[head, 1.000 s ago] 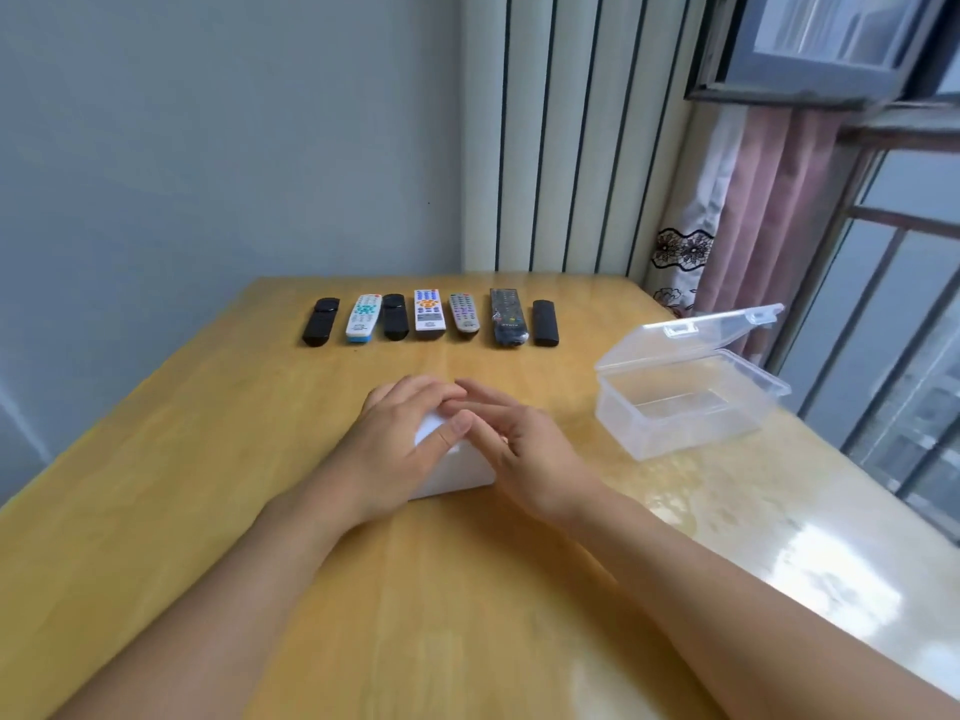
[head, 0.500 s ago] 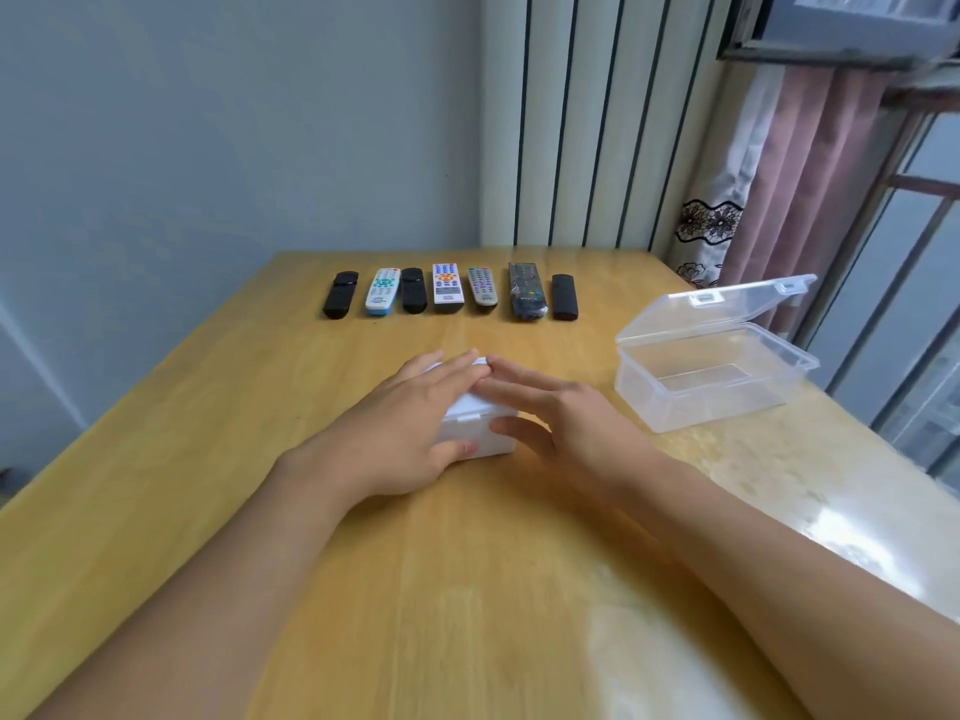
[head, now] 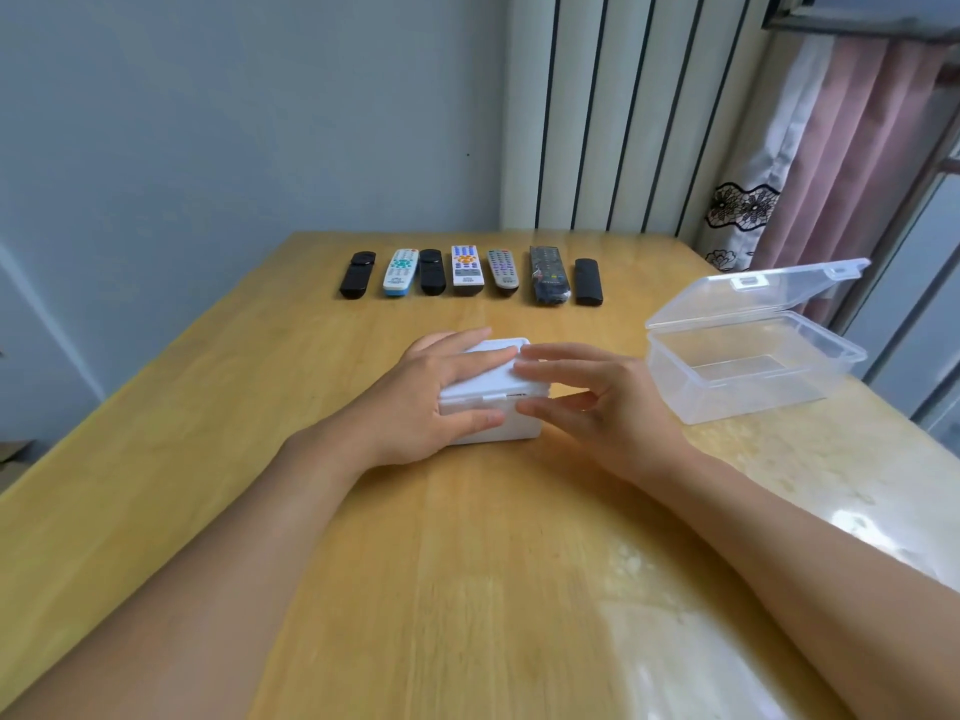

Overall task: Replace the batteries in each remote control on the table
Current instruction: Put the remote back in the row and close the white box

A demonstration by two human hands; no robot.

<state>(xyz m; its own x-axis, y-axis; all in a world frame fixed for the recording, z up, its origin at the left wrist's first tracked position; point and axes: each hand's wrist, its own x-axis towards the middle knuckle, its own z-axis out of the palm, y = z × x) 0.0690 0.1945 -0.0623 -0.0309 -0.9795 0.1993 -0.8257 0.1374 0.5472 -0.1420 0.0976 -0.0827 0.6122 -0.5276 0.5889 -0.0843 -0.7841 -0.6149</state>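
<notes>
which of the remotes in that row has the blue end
The white remote, second from the left in the row. Its near end is light blue and its buttons are teal; the other six are all black, or white or grey without a blue end.

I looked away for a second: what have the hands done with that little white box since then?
The right hand has drawn back off the white box, its fingers now only at the right end. The left hand still grips it, lid shut. The remotes and open clear box lie untouched.
</notes>
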